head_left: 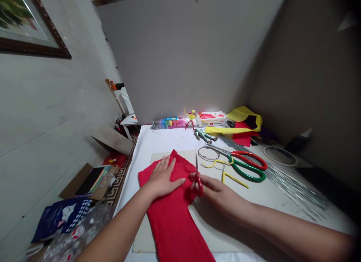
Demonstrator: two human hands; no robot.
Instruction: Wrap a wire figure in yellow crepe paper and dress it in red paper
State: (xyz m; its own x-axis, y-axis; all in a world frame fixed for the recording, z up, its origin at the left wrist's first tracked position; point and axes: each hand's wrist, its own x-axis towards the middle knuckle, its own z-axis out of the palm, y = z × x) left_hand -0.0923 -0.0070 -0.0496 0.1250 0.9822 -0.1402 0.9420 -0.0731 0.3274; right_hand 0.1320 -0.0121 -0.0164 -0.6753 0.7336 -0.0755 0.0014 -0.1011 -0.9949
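Note:
A red cloth (176,220) lies over a pale board (225,232) on the white-covered table. My left hand (163,179) rests flat on the cloth's upper part, fingers stretched out. In my right hand (211,190) is a small pair of red-handled scissors (199,183), held at the cloth's right edge with the blades pointing up and away. Whether the blades touch the cloth, I cannot tell. Right of them lie bent yellow-wrapped wires (235,179), a coil of wire (208,153) and large scissors (248,162) with red and green handles.
A bundle of metal wires (296,192) and a roll of tape (280,156) lie at the right. Along the back are a yellow-and-red wire figure (191,119), a silver figure (204,135), a pack of coloured clay (172,123) and yellow fabric (242,113). A grey panel (183,58) stands behind.

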